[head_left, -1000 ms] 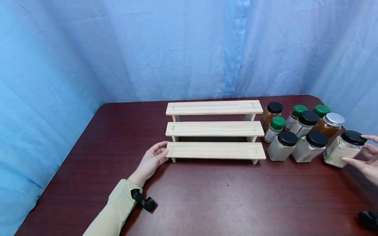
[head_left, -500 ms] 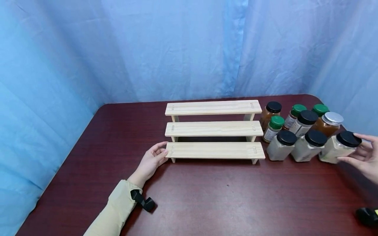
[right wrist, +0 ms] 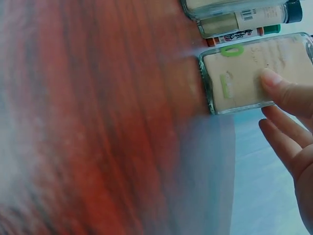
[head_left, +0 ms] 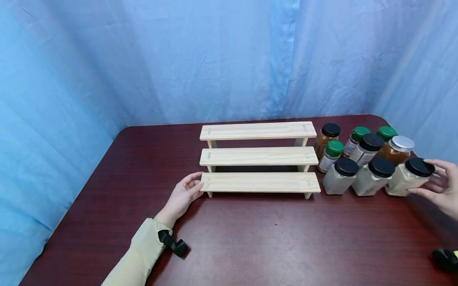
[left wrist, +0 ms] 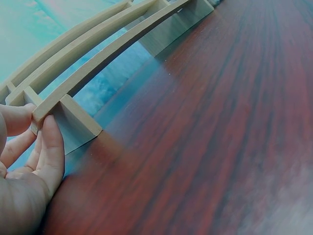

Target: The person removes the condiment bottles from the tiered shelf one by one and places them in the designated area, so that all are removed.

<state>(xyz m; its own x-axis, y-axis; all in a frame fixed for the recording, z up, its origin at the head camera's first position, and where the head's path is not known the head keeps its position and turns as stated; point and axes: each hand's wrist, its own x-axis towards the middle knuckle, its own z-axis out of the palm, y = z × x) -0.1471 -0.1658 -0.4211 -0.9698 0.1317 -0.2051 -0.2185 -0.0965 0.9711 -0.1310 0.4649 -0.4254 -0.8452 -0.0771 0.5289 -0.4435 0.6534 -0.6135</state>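
My left hand (head_left: 180, 195) pinches the left end of the lowest board of a pale wooden three-tier rack (head_left: 259, 182). The left wrist view has the thumb on top of that board (left wrist: 93, 66) and fingers beneath it. At the right, my right hand (head_left: 443, 188) holds a square glass spice jar (head_left: 401, 182) with a black lid and pale powder inside. One finger reaches the lid while the thumb (left wrist: 17, 120) of the other hand stays on the rack. In the right wrist view, the right thumb presses the labelled face of the jar (right wrist: 239, 78), which stands upright on the table.
Left of the held jar stand two similar black-lidded jars (head_left: 370, 180) in a row. Behind them are several more spice jars (head_left: 329, 162) with green, black and silver lids, close to the rack's right end. Blue curtains (head_left: 214, 59) surround the dark red table (head_left: 250, 238).
My right hand has moved the jar left, up beside the other black-lidded jars, and it now stands straighter. The left hand has kept its place on the rack.
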